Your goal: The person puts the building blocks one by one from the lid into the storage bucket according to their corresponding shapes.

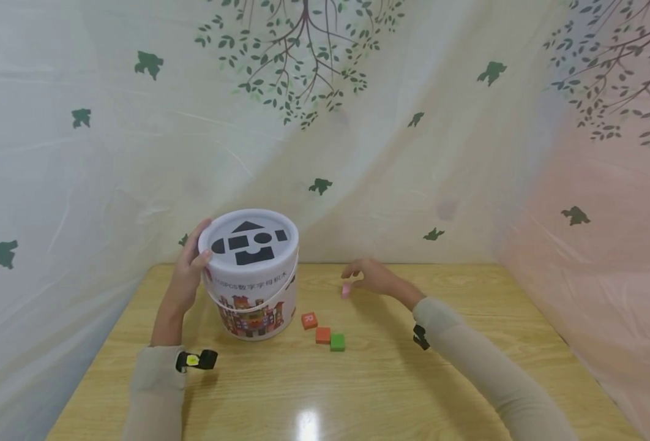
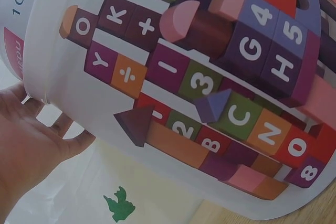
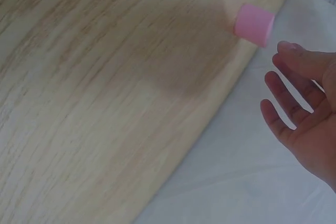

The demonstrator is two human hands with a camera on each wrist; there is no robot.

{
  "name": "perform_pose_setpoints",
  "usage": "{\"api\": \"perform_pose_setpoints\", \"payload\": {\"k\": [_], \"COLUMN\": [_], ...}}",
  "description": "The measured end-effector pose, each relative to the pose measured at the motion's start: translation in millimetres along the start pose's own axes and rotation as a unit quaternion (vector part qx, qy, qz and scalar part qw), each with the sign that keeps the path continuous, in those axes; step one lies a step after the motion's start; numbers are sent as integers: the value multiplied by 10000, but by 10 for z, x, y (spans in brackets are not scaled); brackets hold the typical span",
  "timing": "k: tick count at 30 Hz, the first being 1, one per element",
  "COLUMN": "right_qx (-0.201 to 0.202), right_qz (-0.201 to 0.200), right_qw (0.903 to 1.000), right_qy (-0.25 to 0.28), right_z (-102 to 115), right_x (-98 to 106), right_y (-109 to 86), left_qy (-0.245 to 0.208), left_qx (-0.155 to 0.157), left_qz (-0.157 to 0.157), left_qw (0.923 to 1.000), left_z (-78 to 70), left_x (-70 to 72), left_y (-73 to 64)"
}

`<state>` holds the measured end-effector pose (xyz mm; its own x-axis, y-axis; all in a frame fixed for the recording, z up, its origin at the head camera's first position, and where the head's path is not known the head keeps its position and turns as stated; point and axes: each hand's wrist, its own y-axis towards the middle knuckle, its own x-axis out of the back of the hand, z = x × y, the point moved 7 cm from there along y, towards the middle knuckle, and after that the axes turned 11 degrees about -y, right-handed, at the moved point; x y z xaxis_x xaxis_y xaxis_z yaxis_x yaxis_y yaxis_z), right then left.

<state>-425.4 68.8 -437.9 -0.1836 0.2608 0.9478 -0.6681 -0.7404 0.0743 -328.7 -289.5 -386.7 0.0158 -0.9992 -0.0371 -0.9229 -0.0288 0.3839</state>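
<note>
A white lidded bucket of toy blocks (image 1: 256, 288) stands on the table at left. My left hand (image 1: 186, 278) holds its upper left side, thumb at the lid's edge and fingers around the far side. The left wrist view shows that hand (image 2: 39, 135) against the bucket's wall (image 2: 73, 93), near the lid. A small pink block (image 1: 346, 290) with a round end stands near the table's back edge. Just over it is my right hand (image 1: 377, 277), fingers loosely bent. In the right wrist view, the fingertips (image 3: 286, 45) are a short gap from the pink block (image 3: 254, 24).
A red block with a letter R (image 1: 310, 320), a plain red-orange block (image 1: 322, 335) and a green block (image 1: 338, 342) lie right of the bucket. Behind the wooden table (image 1: 248, 392) hangs a pale curtain (image 1: 369, 202) with printed leaves and birds.
</note>
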Motion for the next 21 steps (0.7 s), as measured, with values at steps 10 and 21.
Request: {"api": "perform_pose_setpoints", "payload": {"k": [10,21], "right_qx": [-4,-154], "right_qz": [62,234], "right_qw": [10000,9995], "right_qy": [-74,-170], "right_z": [-2,19], "right_x": [-102,-116], "right_y": [-23,-60], "left_qy": [-66,43], "left_qx": [3,17], "left_qz": [19,-31], "left_qw": [10000,10000], "left_z": [7,-22], "left_x": [-8,-13], "left_y": [-9,-21]}}
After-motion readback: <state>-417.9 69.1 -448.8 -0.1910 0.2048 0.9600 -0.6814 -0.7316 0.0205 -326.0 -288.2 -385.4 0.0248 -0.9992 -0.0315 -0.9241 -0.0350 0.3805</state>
